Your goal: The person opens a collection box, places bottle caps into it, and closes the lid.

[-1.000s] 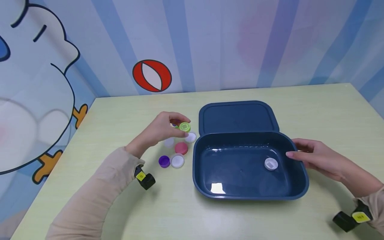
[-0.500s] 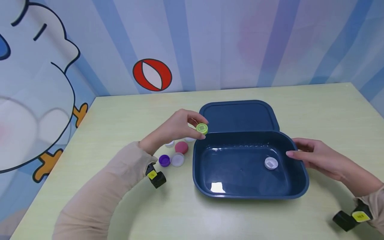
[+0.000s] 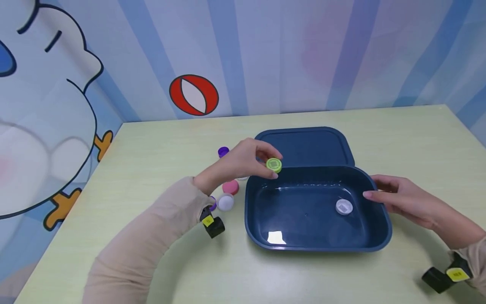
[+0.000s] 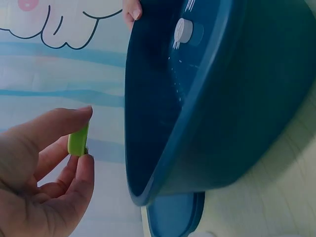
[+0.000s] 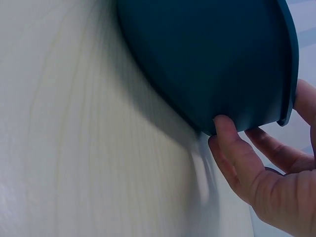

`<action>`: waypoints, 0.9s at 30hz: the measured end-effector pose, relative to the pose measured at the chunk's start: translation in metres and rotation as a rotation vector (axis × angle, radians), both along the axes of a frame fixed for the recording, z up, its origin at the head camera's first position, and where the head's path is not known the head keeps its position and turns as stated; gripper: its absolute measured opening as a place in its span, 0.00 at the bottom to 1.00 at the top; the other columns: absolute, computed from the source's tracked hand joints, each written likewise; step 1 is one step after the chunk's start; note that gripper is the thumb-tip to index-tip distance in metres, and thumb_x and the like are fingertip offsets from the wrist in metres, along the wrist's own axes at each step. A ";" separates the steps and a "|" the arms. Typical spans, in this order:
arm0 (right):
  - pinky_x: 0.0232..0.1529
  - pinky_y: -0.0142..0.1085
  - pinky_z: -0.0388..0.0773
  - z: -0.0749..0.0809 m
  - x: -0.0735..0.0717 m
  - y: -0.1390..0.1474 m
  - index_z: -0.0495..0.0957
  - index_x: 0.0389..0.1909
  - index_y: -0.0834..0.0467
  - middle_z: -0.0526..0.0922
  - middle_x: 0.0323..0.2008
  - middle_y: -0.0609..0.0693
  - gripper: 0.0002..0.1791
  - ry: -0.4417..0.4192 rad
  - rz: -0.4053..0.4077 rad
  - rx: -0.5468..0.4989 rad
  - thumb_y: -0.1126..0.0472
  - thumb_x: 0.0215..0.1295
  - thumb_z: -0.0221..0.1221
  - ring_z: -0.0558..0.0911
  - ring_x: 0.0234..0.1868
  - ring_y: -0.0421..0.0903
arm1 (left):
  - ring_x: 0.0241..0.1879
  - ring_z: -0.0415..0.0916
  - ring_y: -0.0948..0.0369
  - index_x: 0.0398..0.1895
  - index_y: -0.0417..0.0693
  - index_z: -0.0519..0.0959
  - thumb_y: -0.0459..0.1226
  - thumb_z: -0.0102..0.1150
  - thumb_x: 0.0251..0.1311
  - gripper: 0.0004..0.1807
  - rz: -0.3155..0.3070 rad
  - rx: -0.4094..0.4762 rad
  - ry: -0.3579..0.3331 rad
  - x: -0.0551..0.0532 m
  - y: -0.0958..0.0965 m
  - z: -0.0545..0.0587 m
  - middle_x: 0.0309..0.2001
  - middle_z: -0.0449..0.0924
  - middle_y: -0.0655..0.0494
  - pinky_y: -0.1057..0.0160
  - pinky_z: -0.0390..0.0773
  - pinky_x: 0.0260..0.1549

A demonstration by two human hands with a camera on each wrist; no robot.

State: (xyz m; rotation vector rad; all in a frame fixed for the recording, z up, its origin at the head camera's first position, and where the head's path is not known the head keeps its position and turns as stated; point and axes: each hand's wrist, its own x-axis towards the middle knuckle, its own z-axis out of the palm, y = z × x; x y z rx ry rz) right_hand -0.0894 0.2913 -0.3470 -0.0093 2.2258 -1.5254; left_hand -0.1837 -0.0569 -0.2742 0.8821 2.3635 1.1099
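Note:
My left hand (image 3: pixel 248 159) pinches a lime-green bottle cap (image 3: pixel 274 165) between thumb and fingertips, over the far left rim of a dark blue plastic box (image 3: pixel 300 248). In the left wrist view the green cap (image 4: pixel 78 141) is seen edge-on, with the thumb above it. A white bottle cap (image 3: pixel 344 207) lies inside the box, toward its right end. My right hand (image 3: pixel 404 200) holds the right end of the box, its thumb over the rim. In the right wrist view, fingers (image 5: pixel 237 150) rest against the outer wall.
The blue lid (image 3: pixel 311 145) lies flat behind the box. Left of the box are a pink cap (image 3: pixel 230 187), a white cap (image 3: pixel 225 202) and purple caps (image 3: pixel 223 151), partly hidden by my left arm. A printed backdrop (image 3: pixel 258 59) stands behind the table.
My left hand has carried the green cap rightward from above the loose caps to over the box's rim, uncovering a purple cap behind. The right hand and the box have stayed put.

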 end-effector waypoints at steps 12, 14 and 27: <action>0.36 0.34 0.77 -0.003 -0.001 0.000 0.50 0.66 0.72 0.70 0.47 0.55 0.34 0.004 0.007 -0.008 0.57 0.69 0.51 0.74 0.40 0.43 | 0.37 0.76 0.59 0.47 0.38 0.79 0.30 0.69 0.48 0.20 -0.076 0.022 -0.014 0.005 0.018 -0.003 0.40 0.80 0.52 0.70 0.78 0.38; 0.35 0.34 0.77 -0.003 -0.002 0.000 0.50 0.66 0.72 0.70 0.47 0.55 0.34 0.004 0.007 -0.006 0.57 0.69 0.51 0.73 0.39 0.43 | 0.36 0.76 0.60 0.47 0.38 0.79 0.31 0.69 0.48 0.20 -0.093 0.021 -0.004 0.007 0.021 -0.002 0.40 0.81 0.52 0.70 0.77 0.38; 0.28 0.34 0.73 -0.005 -0.001 0.000 0.50 0.66 0.72 0.69 0.43 0.53 0.33 0.002 0.002 -0.017 0.58 0.69 0.51 0.72 0.34 0.44 | 0.35 0.76 0.62 0.47 0.41 0.80 0.32 0.69 0.48 0.19 -0.178 -0.006 -0.015 0.012 0.046 -0.005 0.39 0.81 0.54 0.71 0.76 0.37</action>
